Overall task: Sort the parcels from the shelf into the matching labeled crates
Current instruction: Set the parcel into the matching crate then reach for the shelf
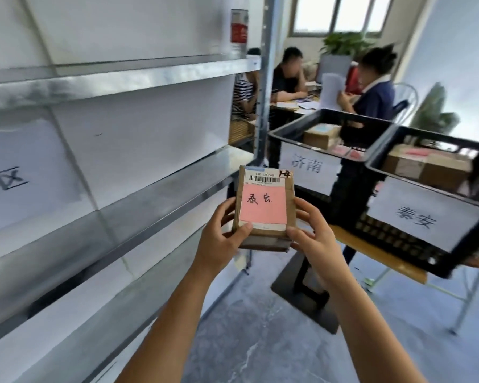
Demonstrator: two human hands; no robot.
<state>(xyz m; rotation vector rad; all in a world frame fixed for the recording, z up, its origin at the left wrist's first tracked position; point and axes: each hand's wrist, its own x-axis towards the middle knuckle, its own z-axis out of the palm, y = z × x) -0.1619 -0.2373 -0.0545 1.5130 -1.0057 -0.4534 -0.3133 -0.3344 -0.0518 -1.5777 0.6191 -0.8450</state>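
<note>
Fingers (242,230) of both hands were curled round a parcel (263,189), thumbs pressed on its near face, the other fingers wrapped along its sides and behind. Left hand (221,239) gripped the lower left corner, right hand (313,239) the lower right. The parcel was held in the air at centre frame, label up, clear of shelf and crates.

Step, as judged: label check, drop not yet made. Two black crates sat right of centre. The right crate (398,239) carried a sheet reading 泰安; the left crate (296,122) read 济南. The handwriting on the parcel's pink label (262,214) looked like 泰安, so the right crate was the likely match. The next move called for a swing right, a lift over that rim and a release onto the boxes already inside.

Grey marbled floor (260,341) filled the lower frame. A metal shelf (150,197) ran across the left half, with a paper sign at far left. Both crates rested on a wooden table (376,252). Seated people worked at a desk at upper centre, with a window and a plant behind them.
</note>
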